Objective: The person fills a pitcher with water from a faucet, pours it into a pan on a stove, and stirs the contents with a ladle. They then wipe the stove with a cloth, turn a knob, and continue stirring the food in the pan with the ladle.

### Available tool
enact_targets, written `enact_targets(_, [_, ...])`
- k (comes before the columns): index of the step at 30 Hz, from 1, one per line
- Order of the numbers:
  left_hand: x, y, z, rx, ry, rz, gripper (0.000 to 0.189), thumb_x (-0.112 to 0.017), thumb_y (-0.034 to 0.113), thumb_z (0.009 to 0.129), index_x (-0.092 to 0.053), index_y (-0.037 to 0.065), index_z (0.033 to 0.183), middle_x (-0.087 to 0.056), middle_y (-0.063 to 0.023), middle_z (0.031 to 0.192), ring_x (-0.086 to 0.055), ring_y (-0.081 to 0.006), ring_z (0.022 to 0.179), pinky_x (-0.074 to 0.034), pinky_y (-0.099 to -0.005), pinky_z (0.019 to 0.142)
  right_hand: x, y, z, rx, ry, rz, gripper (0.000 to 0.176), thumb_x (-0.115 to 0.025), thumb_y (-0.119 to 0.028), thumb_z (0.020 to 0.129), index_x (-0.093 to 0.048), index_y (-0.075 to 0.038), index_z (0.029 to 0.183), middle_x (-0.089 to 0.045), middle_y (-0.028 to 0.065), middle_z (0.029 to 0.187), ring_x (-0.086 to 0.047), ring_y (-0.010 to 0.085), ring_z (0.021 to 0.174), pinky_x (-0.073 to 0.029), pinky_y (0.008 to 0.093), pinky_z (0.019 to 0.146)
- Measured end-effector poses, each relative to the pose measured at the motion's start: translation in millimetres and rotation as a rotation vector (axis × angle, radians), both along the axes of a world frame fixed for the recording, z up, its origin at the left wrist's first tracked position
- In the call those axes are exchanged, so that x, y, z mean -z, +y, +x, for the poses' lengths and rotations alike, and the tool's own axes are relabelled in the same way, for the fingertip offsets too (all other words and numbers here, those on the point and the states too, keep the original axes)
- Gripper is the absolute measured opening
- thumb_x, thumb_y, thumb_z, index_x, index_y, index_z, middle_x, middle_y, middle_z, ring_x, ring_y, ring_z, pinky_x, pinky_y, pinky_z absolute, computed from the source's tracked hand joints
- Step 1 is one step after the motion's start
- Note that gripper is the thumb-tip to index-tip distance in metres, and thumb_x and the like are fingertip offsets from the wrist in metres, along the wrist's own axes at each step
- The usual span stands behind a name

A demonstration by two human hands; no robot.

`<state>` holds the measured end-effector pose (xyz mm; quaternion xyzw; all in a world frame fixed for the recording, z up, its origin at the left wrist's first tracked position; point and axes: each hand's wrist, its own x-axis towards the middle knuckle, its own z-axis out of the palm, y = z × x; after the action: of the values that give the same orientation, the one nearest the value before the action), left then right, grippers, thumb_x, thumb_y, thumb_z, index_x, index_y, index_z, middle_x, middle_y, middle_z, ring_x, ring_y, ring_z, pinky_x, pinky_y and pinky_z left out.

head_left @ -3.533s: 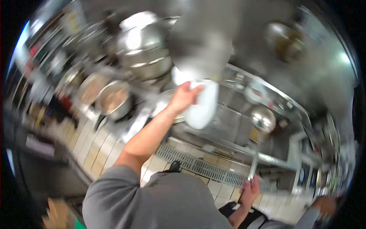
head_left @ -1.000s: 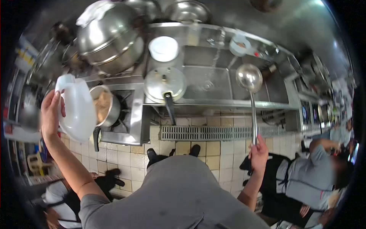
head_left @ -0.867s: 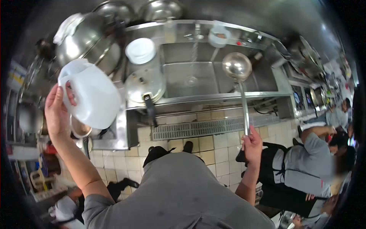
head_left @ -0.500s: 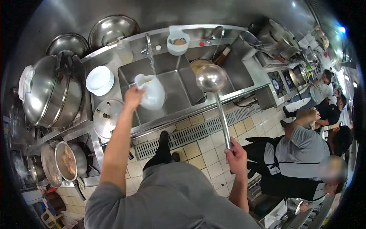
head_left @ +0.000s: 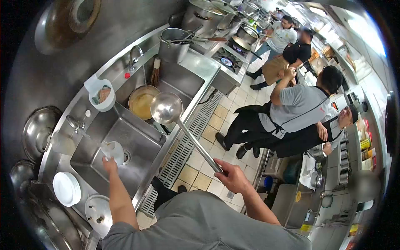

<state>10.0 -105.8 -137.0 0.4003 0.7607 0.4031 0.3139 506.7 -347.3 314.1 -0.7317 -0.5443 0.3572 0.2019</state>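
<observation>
My left hand (head_left: 109, 164) grips a white plastic jug (head_left: 116, 155) low in the left sink basin (head_left: 137, 137), near its drain. The jug is tilted, and its contents cannot be made out. In my right hand (head_left: 232, 176) is the handle end of a long metal ladle (head_left: 167, 107). The ladle's round bowl is up over the sink's divider, beside a round pan (head_left: 141, 102) with yellowish liquid in the right basin. A tap (head_left: 135, 57) runs into that basin, next to a bristle brush (head_left: 155, 71).
A white holder (head_left: 102, 95) with scouring pads sits on the sink ledge. Stacked white plates (head_left: 66, 189) and a metal lid (head_left: 98, 212) are on the left. Beyond the sink stand a deep pot (head_left: 174, 48) and a lit burner (head_left: 226, 61). Several people (head_left: 296, 108) stand at the right.
The view has swung to the right, bringing the stove and co-workers nearer the middle. My left hand has lowered the jug deeper into the basin, away from the left tap. The ladle stays in my right hand.
</observation>
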Motion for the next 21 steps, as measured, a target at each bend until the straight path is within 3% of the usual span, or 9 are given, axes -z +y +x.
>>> enact_targets(2, [-43.5, -20.0, 19.8, -0.037, 0.299, -0.043, 0.062, -0.066, 0.010, 0.086, -0.038, -0.006, 0.138, -0.045, -0.0255, 0.139, -0.046, -0.0368, 0.128, -0.034, -0.0399, 0.109, 2.7, 0.8, 5.1, -0.017, 0.027, 0.010, 0.054, -0.068, -0.015, 0.086, -0.051, -0.007, 0.136, -0.056, 0.0094, 0.068, -0.051, 0.0155, 0.061, -0.045, 0.0326, 0.060])
enact_targets(6, [-133.2, -63.9, 62.6, -0.184, 0.092, 0.071, 0.071, -0.066, 0.005, 0.085, -0.028, -0.005, 0.144, -0.039, -0.0247, 0.145, -0.042, -0.0343, 0.132, -0.032, -0.0384, 0.111, 24.2, 3.3, 20.9, -0.021, 0.200, 0.089, 0.053, -0.066, -0.014, 0.087, -0.050, -0.008, 0.136, -0.056, 0.0062, 0.070, -0.050, 0.0149, 0.062, -0.045, 0.0301, 0.060])
enact_targets(9, [-173.7, -104.0, 72.4, -0.197, -0.034, 0.348, 0.070, -0.062, 0.001, 0.088, -0.025, -0.002, 0.147, -0.034, -0.0239, 0.148, -0.044, -0.0304, 0.130, -0.034, -0.0369, 0.110, 75.2, 23.7, 54.1, -0.103, 0.838, -0.304, 0.046, -0.060, -0.014, 0.087, -0.052, -0.005, 0.132, -0.054, 0.0013, 0.066, -0.052, 0.0099, 0.054, -0.044, 0.0250, 0.050])
enact_targets(11, [-253.1, -146.5, 101.4, -0.223, -0.091, 0.419, 0.067, -0.060, 0.003, 0.090, -0.025, 0.000, 0.148, -0.032, -0.0220, 0.149, -0.046, -0.0281, 0.128, -0.037, -0.0359, 0.107, 88.8, 37.0, 52.7, -0.170, 0.736, -0.298, 0.040, -0.059, -0.015, 0.087, -0.054, -0.004, 0.125, -0.054, 0.0021, 0.066, -0.053, 0.0103, 0.055, -0.044, 0.0258, 0.050])
enact_targets(13, [-275.5, -194.1, 84.5, -0.244, 0.134, 0.377, 0.064, -0.058, 0.005, 0.093, -0.026, 0.003, 0.148, -0.033, -0.0195, 0.149, -0.049, -0.0277, 0.124, -0.043, -0.0367, 0.100, 103.7, 54.4, 48.4, -0.332, 0.412, -0.206, 0.027, -0.060, -0.017, 0.085, -0.057, -0.002, 0.108, -0.055, 0.0049, 0.068, -0.055, 0.0126, 0.057, -0.045, 0.0297, 0.051])
enact_targets(15, [-314.5, -246.5, 81.3, -0.357, 0.082, 0.462, 0.061, -0.057, 0.007, 0.095, -0.028, 0.006, 0.148, -0.035, -0.0171, 0.147, -0.052, -0.0281, 0.118, -0.049, -0.0384, 0.093, 113.5, 63.7, 48.8, -0.479, 0.353, -0.025, 0.027, -0.062, -0.019, 0.084, -0.054, 0.003, 0.097, -0.060, 0.0215, 0.076, -0.060, 0.0311, 0.074, -0.048, 0.0443, 0.071])
enact_targets(17, [-332.8, -304.3, 58.6, -0.478, 0.232, 0.416, 0.059, -0.056, 0.010, 0.096, -0.029, 0.009, 0.149, -0.039, -0.0183, 0.146, -0.055, -0.0313, 0.117, -0.054, -0.0384, 0.087, 120.0, 71.4, 35.8, -0.542, 0.286, 0.082, 0.027, -0.063, -0.019, 0.085, -0.054, 0.002, 0.099, -0.060, 0.0201, 0.077, -0.060, 0.0304, 0.074, -0.048, 0.0437, 0.071])
enact_targets(19, [-349.3, -357.9, 46.3, -0.653, 0.235, 0.546, 0.058, -0.057, 0.011, 0.096, -0.031, 0.008, 0.147, -0.043, -0.0156, 0.143, -0.056, -0.0268, 0.112, -0.053, -0.0352, 0.084, 109.1, 75.7, 27.1, -0.613, 0.202, 0.186, 0.027, -0.063, -0.019, 0.086, -0.054, 0.002, 0.101, -0.061, 0.0186, 0.077, -0.060, 0.0297, 0.074, -0.048, 0.0432, 0.071])
enact_targets(21, [-372.6, -405.3, 48.5, -0.902, 0.414, 0.457, 0.051, -0.057, 0.013, 0.096, -0.038, 0.009, 0.143, -0.047, -0.0155, 0.141, -0.057, -0.0279, 0.113, -0.055, -0.0348, 0.081, 83.0, 79.5, 3.3, -0.479, 0.484, -0.044, 0.029, -0.064, -0.020, 0.088, -0.054, 0.000, 0.106, -0.062, 0.0141, 0.080, -0.059, 0.0260, 0.075, -0.049, 0.0410, 0.071])
